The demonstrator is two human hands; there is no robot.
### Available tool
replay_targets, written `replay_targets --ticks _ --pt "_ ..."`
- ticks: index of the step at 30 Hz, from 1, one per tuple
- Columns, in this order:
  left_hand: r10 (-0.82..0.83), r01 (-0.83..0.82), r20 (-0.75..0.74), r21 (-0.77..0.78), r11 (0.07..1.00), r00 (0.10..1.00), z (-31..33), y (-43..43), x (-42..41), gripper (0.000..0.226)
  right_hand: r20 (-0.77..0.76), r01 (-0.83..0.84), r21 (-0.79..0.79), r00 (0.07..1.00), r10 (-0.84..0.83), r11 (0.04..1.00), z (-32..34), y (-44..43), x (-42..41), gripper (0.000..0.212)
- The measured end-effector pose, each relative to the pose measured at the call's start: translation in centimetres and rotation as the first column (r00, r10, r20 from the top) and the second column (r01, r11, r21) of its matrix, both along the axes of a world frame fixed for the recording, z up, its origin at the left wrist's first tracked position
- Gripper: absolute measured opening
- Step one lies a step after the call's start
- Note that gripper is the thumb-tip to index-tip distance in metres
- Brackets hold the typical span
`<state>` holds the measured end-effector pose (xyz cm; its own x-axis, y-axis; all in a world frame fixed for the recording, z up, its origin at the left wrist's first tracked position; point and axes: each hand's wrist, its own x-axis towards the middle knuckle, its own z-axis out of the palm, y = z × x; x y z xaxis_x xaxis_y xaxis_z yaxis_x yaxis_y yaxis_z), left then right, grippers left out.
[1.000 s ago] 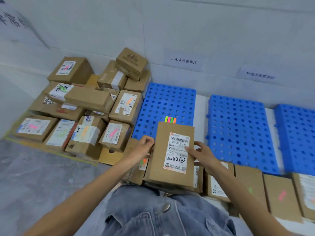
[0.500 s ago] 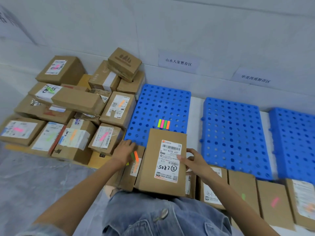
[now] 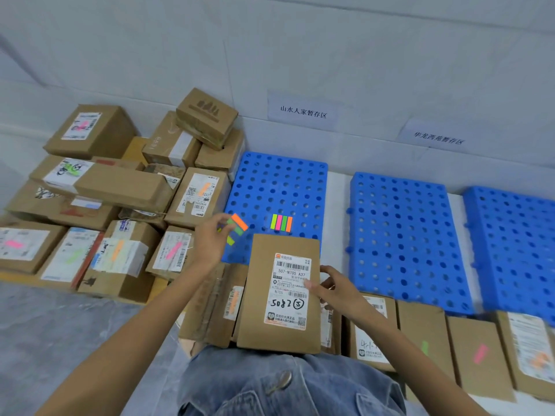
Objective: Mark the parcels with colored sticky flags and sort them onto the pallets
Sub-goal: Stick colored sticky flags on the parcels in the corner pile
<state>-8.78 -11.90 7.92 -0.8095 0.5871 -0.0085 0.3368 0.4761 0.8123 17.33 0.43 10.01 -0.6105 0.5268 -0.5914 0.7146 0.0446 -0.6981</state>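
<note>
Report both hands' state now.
Left hand: holding a few colored sticky flags.
Right hand: fingers on the shipping label of the parcel; grip cannot be told.

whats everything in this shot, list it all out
lap parcel: one, brown with white label, on the person's lap
held flags: a few, orange, green and yellow, in the left hand
flag strip: one, yellow, pink, green, orange, on the left pallet
pallets: three, blue, along the wall
parcel pile: many, brown, left of the pallets
parcel row: four, brown, before the pallets at right
wall signs: two, white, above the pallets
left hand: one, raised, pinching the held flags
right hand: one, fingertips on the lap parcel's label
</note>
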Motion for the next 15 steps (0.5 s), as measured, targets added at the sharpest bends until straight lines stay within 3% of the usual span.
replay_targets --ticks 3,5,7,10,13,15 --pt "-0.002 -0.019 0.119 0.171 0.985 0.993 3.8 0.9 0.3 0.020 0.038 -0.093 0.088 0.995 0.090 0.992 0.8 0.0 -0.1 0.054" --pt "-0.079 0.048 0.167 0.180 0.982 0.983 6.3 0.8 1.3 0.024 0.015 -0.101 0.340 0.995 0.102 0.935 1.9 -0.1 -0.2 0.046" --pt "-0.203 0.161 0.254 0.177 0.971 0.946 8.6 0.7 2.8 0.026 -0.171 0.022 0.528 0.982 0.082 0.849 3.7 -0.2 -0.5 0.035" --pt "-0.378 0.343 0.345 0.160 0.926 0.859 11.1 0.5 5.2 0.028 -0.405 0.105 0.617 0.892 0.200 0.780 6.8 -0.4 -1.4 0.032" --pt "-0.467 0.440 0.353 0.158 0.884 0.811 13.0 0.3 7.0 0.030 -0.361 0.011 0.731 0.854 0.373 0.682 8.7 -0.9 -2.4 0.040" --pt "-0.487 0.454 0.348 0.179 0.873 0.801 13.9 0.1 7.8 0.031 -0.289 -0.021 0.824 0.845 0.451 0.567 9.0 -1.1 -2.8 0.040"
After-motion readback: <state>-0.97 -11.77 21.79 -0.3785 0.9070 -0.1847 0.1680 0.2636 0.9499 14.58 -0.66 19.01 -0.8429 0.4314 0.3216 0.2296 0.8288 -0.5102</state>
